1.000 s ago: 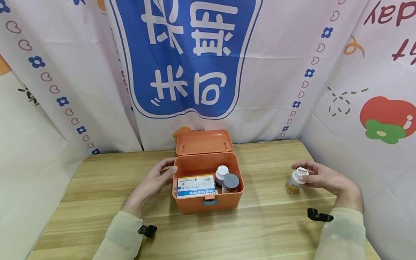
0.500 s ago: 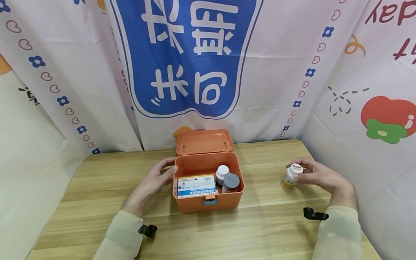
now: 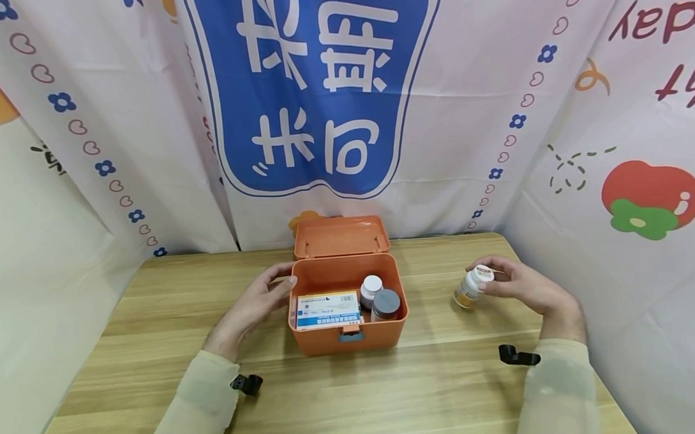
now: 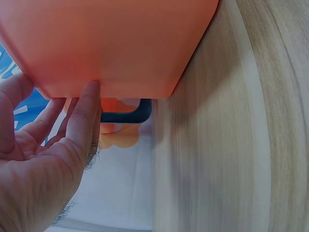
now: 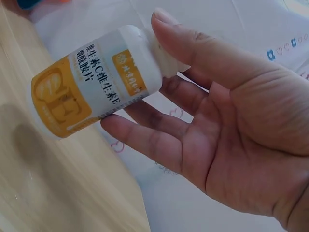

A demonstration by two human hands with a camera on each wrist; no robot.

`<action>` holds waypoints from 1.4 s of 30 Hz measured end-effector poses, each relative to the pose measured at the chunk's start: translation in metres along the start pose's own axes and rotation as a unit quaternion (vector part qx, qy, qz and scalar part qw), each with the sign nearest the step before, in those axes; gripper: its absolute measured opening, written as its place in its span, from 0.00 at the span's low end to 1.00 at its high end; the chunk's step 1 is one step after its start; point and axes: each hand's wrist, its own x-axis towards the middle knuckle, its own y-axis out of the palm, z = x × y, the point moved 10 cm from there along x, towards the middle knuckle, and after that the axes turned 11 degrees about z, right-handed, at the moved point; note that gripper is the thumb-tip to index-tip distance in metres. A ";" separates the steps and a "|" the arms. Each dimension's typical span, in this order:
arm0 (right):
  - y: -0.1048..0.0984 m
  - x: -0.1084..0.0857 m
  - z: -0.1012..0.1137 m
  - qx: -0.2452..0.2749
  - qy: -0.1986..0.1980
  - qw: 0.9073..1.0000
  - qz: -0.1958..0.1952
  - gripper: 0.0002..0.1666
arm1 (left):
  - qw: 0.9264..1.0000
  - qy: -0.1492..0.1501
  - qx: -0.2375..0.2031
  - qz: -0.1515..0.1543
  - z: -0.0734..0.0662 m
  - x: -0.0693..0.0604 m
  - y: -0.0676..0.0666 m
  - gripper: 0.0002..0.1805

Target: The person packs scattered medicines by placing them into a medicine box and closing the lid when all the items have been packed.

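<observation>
An orange lidded box (image 3: 346,341) stands on the table with its lid (image 3: 341,236) tipped back. Inside lie a white-and-blue medicine carton (image 3: 328,311), a white-capped bottle (image 3: 371,291) and a grey-lidded jar (image 3: 386,305). My left hand (image 3: 264,296) rests on the box's left side, its extended fingers touching the wall near the back corner in the left wrist view. At the right, my right hand (image 3: 525,287) pinches a white-and-yellow pill bottle (image 5: 91,82) by its white cap between thumb and fingers. The bottle tilts and appears slightly above the tabletop.
The wooden table (image 3: 354,402) runs up to a printed white cloth (image 3: 464,111) behind the box, with more cloth at both sides. A dark handle (image 4: 128,116) sticks out near the box's back. Black wrist cameras (image 3: 247,384) sit on both sleeves.
My right hand has moved left toward the box, carrying the pill bottle with it. The left hand and the box have stayed in place.
</observation>
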 end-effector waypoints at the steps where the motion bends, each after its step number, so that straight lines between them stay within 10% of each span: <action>1: 0.001 0.002 0.003 -0.001 -0.003 1.000 0.002 0.24 | 1.000 0.000 0.000 0.000 0.000 0.000 0.000 0.36; 42: 0.038 0.054 0.127 -0.068 -0.100 0.992 -0.029 0.25 | 1.000 0.006 -0.005 -0.001 0.001 0.001 -0.001 0.36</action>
